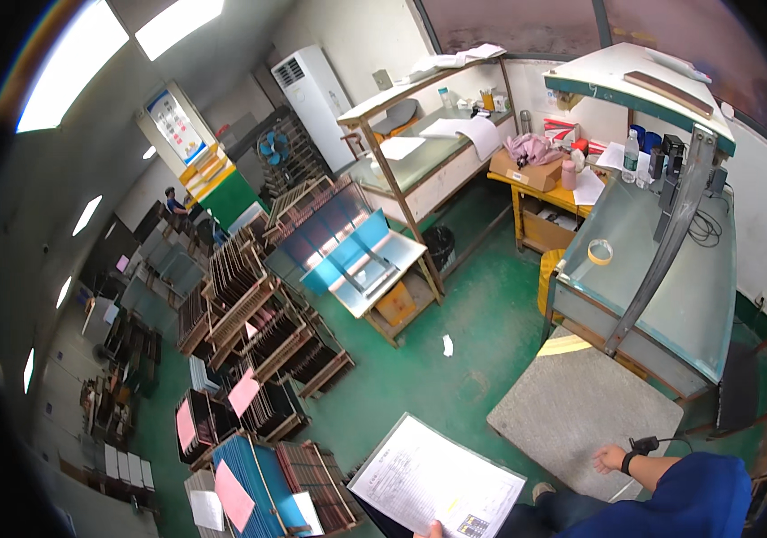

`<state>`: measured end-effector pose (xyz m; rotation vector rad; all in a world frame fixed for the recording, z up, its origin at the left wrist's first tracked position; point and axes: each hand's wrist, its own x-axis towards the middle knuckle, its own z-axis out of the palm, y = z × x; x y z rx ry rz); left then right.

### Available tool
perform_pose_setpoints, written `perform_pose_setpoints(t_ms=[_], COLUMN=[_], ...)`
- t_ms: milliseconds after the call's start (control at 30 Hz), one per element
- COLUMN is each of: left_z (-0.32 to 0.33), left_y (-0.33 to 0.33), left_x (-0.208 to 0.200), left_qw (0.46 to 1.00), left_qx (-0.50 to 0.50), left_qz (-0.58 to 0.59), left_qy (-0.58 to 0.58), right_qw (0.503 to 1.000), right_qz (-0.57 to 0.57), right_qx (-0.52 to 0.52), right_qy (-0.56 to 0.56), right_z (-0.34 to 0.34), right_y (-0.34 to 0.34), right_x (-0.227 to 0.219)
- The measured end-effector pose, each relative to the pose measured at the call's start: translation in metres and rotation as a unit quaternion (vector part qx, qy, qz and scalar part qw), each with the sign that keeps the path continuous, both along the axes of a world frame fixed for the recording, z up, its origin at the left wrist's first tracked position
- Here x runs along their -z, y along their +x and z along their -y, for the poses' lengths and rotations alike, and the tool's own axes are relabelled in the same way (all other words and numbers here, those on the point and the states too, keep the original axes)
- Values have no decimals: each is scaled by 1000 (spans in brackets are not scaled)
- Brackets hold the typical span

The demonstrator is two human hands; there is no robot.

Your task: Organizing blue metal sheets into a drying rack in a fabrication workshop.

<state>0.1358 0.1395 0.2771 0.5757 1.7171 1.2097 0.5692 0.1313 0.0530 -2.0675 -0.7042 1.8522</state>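
Observation:
At the lower edge, the thumb of my left hand (434, 530) presses on a large white printed sheet (437, 475), and the rest of that hand is hidden. Small print and a dark grid near one corner mark the sheet, which tilts over my lap. My right hand (610, 459) hangs further right with its fingers curled in and nothing visible in them. A dark band (629, 462) circles its wrist, and beside it sits a small black device (644, 444) with a cable. Beneath this hand lies a grey speckled board (580, 403).
A glass-topped desk (652, 260) with a tape roll (599, 252) stands on the right. Wooden racks (240, 296) of dark panels line the left. Ahead is a low stand (383, 269) with blue sheets. A paper scrap (448, 345) lies on the green floor (482, 309).

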Motion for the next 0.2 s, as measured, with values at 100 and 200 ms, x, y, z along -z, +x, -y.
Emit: perform_pose_setpoints(t_ms=[100, 200], left_z=[-31, -70], left_y=[-10, -16], left_x=[-6, -2], left_qw=[998, 998], left_qx=[50, 56], left_qz=[-39, -22], left_qy=[-5, 23], right_qw=[999, 997], right_qz=[-3, 9], right_qx=[-4, -35], right_qy=[-36, -68], right_z=[7, -17], right_y=[4, 7], right_x=[16, 16])
